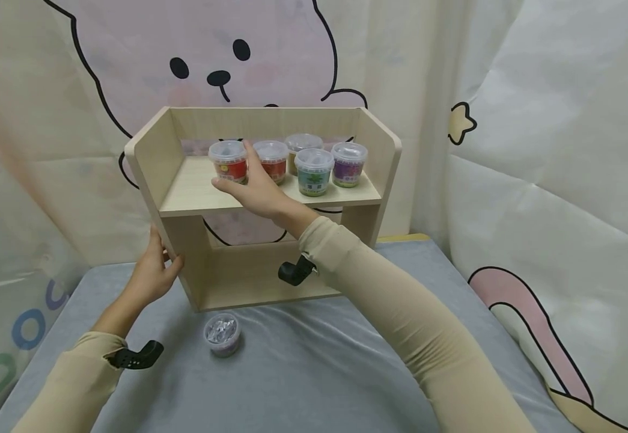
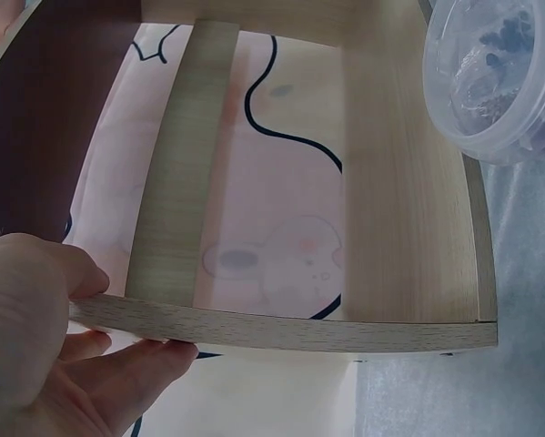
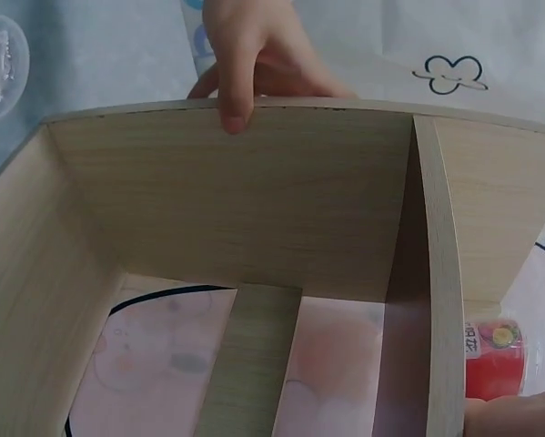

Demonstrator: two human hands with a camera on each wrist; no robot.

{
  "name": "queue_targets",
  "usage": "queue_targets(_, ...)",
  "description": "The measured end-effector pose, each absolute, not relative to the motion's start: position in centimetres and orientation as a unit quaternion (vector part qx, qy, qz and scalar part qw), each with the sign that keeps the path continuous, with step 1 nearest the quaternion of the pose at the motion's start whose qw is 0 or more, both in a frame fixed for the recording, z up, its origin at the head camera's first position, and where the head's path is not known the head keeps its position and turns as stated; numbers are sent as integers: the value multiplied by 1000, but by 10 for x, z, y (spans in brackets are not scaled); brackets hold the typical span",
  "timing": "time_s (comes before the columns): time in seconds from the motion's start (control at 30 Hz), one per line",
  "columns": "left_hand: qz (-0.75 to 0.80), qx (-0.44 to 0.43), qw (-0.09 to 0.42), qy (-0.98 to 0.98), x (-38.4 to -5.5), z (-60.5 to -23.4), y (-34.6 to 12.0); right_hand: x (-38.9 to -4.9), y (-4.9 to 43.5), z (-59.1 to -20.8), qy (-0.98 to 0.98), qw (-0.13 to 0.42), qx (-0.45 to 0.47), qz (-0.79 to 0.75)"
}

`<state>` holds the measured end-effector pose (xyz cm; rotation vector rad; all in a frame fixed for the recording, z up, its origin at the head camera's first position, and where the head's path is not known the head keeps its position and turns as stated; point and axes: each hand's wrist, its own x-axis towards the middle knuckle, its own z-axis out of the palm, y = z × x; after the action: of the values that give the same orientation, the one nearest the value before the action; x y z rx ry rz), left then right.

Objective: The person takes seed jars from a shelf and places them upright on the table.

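We pinch the shelf [image 1: 273, 273] with our left hand [image 1: 151, 273]; atop it, our right hand [image 1: 267, 197] spreads thumb and forefinger around the red tub [image 1: 229, 157], gripping or not we cannot tell. Probably we're placing it; next, fingers should clear the neighbouring tub [image 1: 274, 171].

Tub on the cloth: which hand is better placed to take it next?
Probably the left hand: it's nearer that tub, though gripping the shelf's side; the right hand is up around a red tub.
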<state>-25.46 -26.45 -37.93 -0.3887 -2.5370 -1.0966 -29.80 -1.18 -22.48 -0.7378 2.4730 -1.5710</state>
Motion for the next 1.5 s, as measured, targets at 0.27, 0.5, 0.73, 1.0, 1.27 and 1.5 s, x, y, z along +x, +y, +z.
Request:
queue_targets(0.27,-380,-140,179,-897,-254,-378,-265,-307,-21,-222,817,56,-224,-528)
queue_targets(0.5,-377,-141,180,-898,-254,-378,-264,-320,-26,-219,828,66,-199,-520)
queue_targets(0.73,-381,-141,175,-897,-255,-379,-262,-329,-26,-220,818,68,-189,-539)
queue_targets(1.0,-377,-130,167,-902,-254,-378,-264,-329,-33,-225,828,49,-213,-517)
queue_targets(1.27,-384,-141,173,-896,-254,-376,-265,-328,-35,-227,820,27,-217,-530)
queue_targets(1.5,-383,-132,167,-899,-252,-377,-263,-320,-31,-225,807,48,-227,-543)
